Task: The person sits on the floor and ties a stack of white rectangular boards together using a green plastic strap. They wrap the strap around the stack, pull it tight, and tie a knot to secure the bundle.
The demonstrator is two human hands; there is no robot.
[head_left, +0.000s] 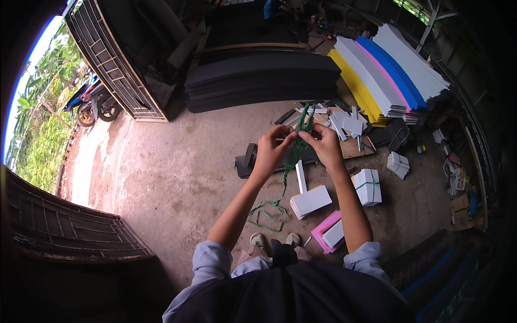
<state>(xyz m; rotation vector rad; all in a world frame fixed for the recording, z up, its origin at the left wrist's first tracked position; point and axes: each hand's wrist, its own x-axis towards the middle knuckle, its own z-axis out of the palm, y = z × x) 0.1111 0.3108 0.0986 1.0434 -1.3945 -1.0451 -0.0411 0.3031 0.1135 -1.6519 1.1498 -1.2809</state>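
Observation:
Both hands are raised in front of me and meet at a bunched green plastic twine (pixel 291 160). My left hand (pixel 273 146) pinches it between thumb and fingers. From the other side, my right hand (pixel 324 145) pinches the same bunch. Loose strands stick up above the fingertips, and a long tail hangs down to a tangled loop on the floor. Below and right of the hands lies a stack of white rectangular sheets (pixel 313 202) with a narrow white strip (pixel 300 176) by it. A white block bundle (pixel 368 185) tied with green twine stands beyond my right forearm.
Pink sheets (pixel 319 234) lie near my feet. Scattered white offcuts (pixel 350 125) cover a board ahead. Behind them rises a thick black sheet stack (pixel 258 81), with yellow, white and blue sheet stacks (pixel 396 72) at right. Metal gates (pixel 116 59) flank the left opening; a motorcycle (pixel 94 102) stands outside.

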